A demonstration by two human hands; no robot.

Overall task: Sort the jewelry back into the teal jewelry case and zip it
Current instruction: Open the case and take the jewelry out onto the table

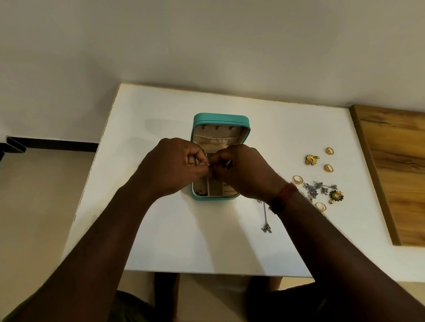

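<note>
The teal jewelry case (221, 119) lies open on the white table (160, 129), lid raised at the far side, beige compartments inside. My left hand (168, 166) and my right hand (244, 171) meet over the case's middle, fingers curled, both pinching a small silver piece (208, 164) between their fingertips. To the right lie loose pieces: gold rings (329, 150), a gold flower pendant (311, 159), a silver cluster (316, 188), a green and gold pendant (336, 195). A silver chain with a charm (266, 228) lies near my right wrist.
A wooden board (409, 170) lies along the table's right side. The table's left edge drops to a beige floor (31, 207). My knees show under the near edge.
</note>
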